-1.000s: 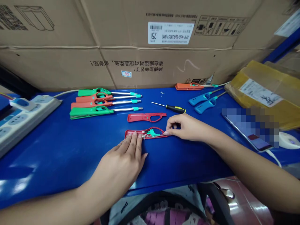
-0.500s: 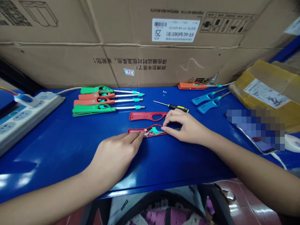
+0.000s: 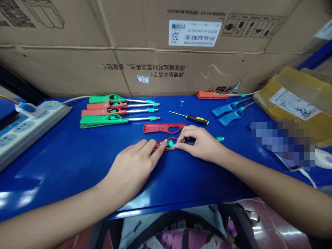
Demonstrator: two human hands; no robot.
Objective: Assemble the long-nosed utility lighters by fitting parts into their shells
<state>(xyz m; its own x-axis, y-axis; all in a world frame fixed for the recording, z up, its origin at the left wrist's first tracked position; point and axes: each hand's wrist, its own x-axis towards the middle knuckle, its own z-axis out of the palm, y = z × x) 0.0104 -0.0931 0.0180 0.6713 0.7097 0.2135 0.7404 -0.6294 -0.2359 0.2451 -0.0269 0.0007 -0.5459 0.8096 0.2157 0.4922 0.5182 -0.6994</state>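
An opened red lighter (image 3: 178, 148) of the long gas kind lies across the table, its inside facing up. A teal trigger (image 3: 171, 144) sits in it, and its teal-tipped nozzle (image 3: 220, 139) sticks out past my right hand. My left hand (image 3: 132, 166) grips the handle end, its index finger pressed near the trigger; the fingers hide much of that end. With thumb and fingers pinched, my right hand (image 3: 202, 142) holds the lighter around the neck. Just behind lies the loose red half shell (image 3: 155, 128), close to my right fingertips.
Several green and orange lighters (image 3: 103, 112) lie in a row at the back left. A screwdriver (image 3: 198, 120) rests behind my right hand. Blue shell halves (image 3: 230, 117) and an orange lighter (image 3: 211, 94) lie back right. A power strip (image 3: 33, 121), a phone and a taped box (image 3: 293, 103) flank the table.
My left index finger has shifted right, onto the area near the trigger. My right hand has moved slightly, and the teal nozzle tip now shows beyond it.
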